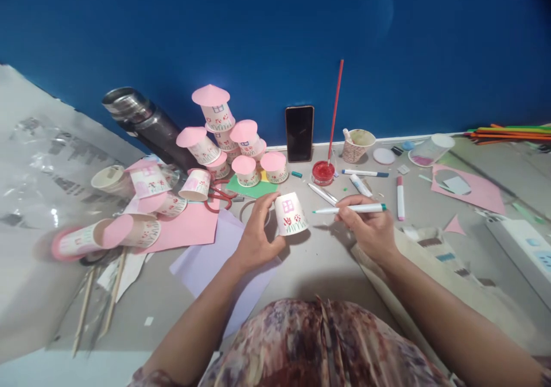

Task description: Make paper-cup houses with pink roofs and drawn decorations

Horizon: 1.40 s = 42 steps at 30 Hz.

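Between the thumb and fingers of my left hand (259, 235) is a white paper cup (291, 212), upside down. A purple window, red flowers and green grass strokes are drawn on its side. My right hand (368, 229) grips a green felt-tip pen (361, 208), its tip pointing left, a short gap from the cup. Behind the left hand stand several decorated cups with pink paper cone tops, among them a stacked one (210, 103) and a low one (247, 170). A green paper piece (249, 186) lies under the low ones.
A phone (299, 134) leans on the blue wall. Near it are a red paint pot (323, 173) with a brush, and a patterned cup (358, 146). At left are a black flask (150, 126), red scissors (220, 196) and purple paper (210, 266). A power strip (520, 249) lies right.
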Motion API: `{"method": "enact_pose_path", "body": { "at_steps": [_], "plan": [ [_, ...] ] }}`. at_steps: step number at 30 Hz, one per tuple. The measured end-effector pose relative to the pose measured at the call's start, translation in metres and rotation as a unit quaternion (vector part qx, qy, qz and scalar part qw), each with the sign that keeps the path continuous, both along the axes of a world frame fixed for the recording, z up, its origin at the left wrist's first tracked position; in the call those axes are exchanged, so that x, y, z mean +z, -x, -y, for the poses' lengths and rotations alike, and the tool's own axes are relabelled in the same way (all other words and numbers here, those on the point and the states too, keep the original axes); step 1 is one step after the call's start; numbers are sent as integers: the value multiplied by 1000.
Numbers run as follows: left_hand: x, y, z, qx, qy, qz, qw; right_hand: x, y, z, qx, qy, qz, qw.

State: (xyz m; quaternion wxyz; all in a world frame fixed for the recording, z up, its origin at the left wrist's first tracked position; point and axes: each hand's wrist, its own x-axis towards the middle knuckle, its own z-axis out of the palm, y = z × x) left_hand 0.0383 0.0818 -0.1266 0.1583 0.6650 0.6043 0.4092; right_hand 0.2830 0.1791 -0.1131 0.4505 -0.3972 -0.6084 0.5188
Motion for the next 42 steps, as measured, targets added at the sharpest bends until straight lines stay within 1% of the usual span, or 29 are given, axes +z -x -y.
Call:
{"method": "enact_pose_path", "body": {
  "at_steps": [3,5,9,11,16,23,27,32,38,42],
  "plan": [
    [-2,-2,1,-11,39,78,996,0,-2,8,-1,-20,4,1000],
    [-3,-3,1,-16,53,107,993,0,-3,12,0,-47,9,999],
    [-5,-5,0,-30,46,169,984,1,-6,18,6,-112,54,992],
    [-6,-5,0,-32,41,195,979,2,-6,20,13,-128,69,989],
    [-5,-8,-1,-30,45,207,977,5,-6,21,18,-145,75,986],
    [-9,-7,0,-73,64,282,955,8,-10,18,-33,-159,87,983],
    [-12,-8,-2,-101,70,311,942,8,-9,20,-9,-172,68,983],
    [-14,-9,-3,-103,87,318,939,9,-7,22,37,-182,46,982],
    [-14,-8,-2,-113,77,329,934,12,-6,21,41,-196,47,979],
    [-16,-8,-2,-121,72,343,929,16,-5,20,29,-214,58,975]
  ]
}}
